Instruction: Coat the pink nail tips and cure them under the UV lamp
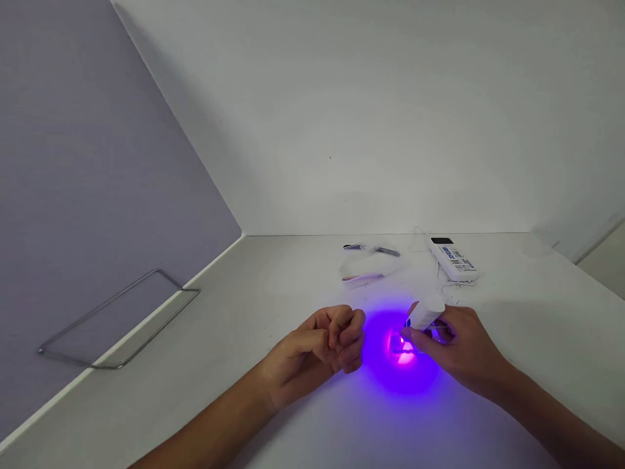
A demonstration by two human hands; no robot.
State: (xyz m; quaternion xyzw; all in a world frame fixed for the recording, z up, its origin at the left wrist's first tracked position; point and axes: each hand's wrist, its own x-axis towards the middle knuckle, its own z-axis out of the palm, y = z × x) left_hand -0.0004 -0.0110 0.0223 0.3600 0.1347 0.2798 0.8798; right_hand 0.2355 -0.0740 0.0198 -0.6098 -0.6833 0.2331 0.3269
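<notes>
My right hand (461, 342) grips a small white handheld UV lamp (426, 312), tilted with its lit end facing down and left. Purple light from it spreads over the white tabletop, with a bright pink spot (405, 357) in the middle. A small flat piece with a thin outline (396, 344) lies in the glow near my right thumb; the glare hides what it is. To the left of the light, my left hand (325, 342) is closed, its fingers curled in towards the palm. Nothing shows between its fingers.
Behind my hands lie a few thin strips, one flat (364, 278) and one longer (388, 251). A white device with a dark end and printed label (454, 259) lies at the back right, with a thin cable. A bent metal wire frame (159, 329) rests at the left edge.
</notes>
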